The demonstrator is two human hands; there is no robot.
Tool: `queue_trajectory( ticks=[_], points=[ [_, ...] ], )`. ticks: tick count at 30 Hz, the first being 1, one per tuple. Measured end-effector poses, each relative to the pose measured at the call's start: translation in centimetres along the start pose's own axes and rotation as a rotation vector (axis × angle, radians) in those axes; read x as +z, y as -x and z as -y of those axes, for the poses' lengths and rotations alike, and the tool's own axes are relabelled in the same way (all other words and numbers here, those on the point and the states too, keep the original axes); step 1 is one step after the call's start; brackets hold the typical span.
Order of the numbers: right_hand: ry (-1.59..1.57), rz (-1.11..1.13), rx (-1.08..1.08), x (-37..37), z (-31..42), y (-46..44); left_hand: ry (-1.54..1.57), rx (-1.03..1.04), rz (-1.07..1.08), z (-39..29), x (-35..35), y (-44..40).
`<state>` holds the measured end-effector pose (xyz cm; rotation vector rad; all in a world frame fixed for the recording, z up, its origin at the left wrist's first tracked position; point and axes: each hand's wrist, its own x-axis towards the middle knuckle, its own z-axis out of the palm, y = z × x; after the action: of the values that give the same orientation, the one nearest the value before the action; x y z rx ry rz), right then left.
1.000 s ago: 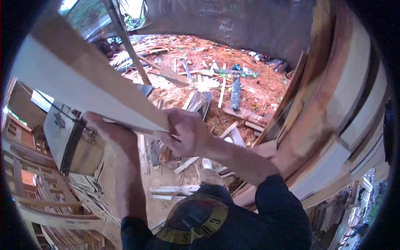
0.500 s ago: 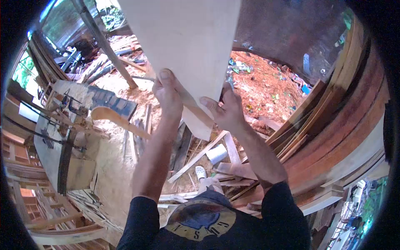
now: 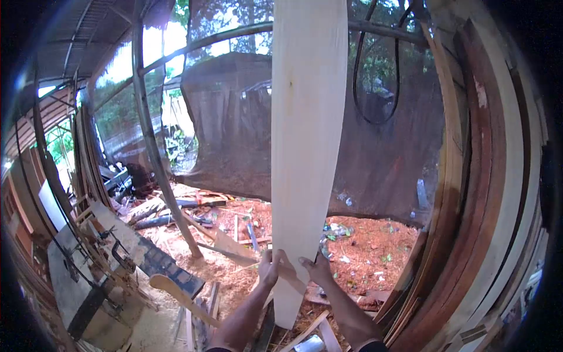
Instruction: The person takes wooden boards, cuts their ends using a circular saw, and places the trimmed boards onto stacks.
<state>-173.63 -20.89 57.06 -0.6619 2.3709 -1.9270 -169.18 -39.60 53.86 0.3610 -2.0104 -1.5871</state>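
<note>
A long pale wooden board (image 3: pixel 308 117) rises through the middle of the view, and its top runs out of the frame. Near its lower end, my left hand (image 3: pixel 270 270) is wrapped round the left edge. My right hand (image 3: pixel 317 269) grips the opposite edge at about the same height, with its thumb on the face of the board. Below my hands the board narrows to a slanted end. A shadow crosses its face between them.
Tall planks (image 3: pixel 487 176) lean along the right side. To the left are a workbench (image 3: pixel 158 264) with clamps, a curved piece of wood (image 3: pixel 176 293) and a slanting pole (image 3: pixel 153 135). Dark netting (image 3: pixel 234 129) hangs behind the board. Offcuts and sawdust cover the ground.
My view has tilted upward, so much more of the board's length shows. Both hands now appear lower in the frame and still grip the board's edges.
</note>
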Motion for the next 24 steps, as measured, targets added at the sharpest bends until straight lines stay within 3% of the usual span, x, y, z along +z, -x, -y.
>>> queue_trajectory(
  ticks=[2,3,6,8,11,14,17,22,24],
  points=[
    [-0.037,0.014,-0.014,-0.1,-1.9,-1.8,-0.166,-0.036,0.123,-0.2,0.2,-2.0],
    [-0.074,0.029,-0.028,-0.1,-1.8,-2.3,-0.062,-0.026,0.123,0.2,0.6,-2.8],
    [-0.122,0.042,-0.056,0.3,-2.4,-5.1,-0.138,-0.07,0.167,-1.2,0.0,-3.8],
    [-0.077,0.023,-0.029,1.1,-3.4,-6.8,-0.272,-0.112,0.149,0.6,0.3,-5.8],
    [-0.294,0.021,0.036,1.8,-2.6,-8.6,-0.3,-0.121,0.083,1.7,1.2,-8.0],
    [-0.152,-0.146,-0.084,3.5,-5.8,-12.1,-0.249,-0.06,0.026,2.5,2.7,-10.2],
    [-0.488,-0.358,-0.088,4.1,-0.2,-10.1,-0.279,0.024,0.015,0.5,3.1,-11.4],
    [-0.346,-0.516,-0.14,1.2,3.6,-11.5,-0.3,-0.022,-0.012,-5.8,4.2,-10.4],
    [-0.341,-0.546,-0.205,0.3,3.4,-12.9,-0.137,-0.005,0.036,-6.9,5.0,-11.2]
  ],
)
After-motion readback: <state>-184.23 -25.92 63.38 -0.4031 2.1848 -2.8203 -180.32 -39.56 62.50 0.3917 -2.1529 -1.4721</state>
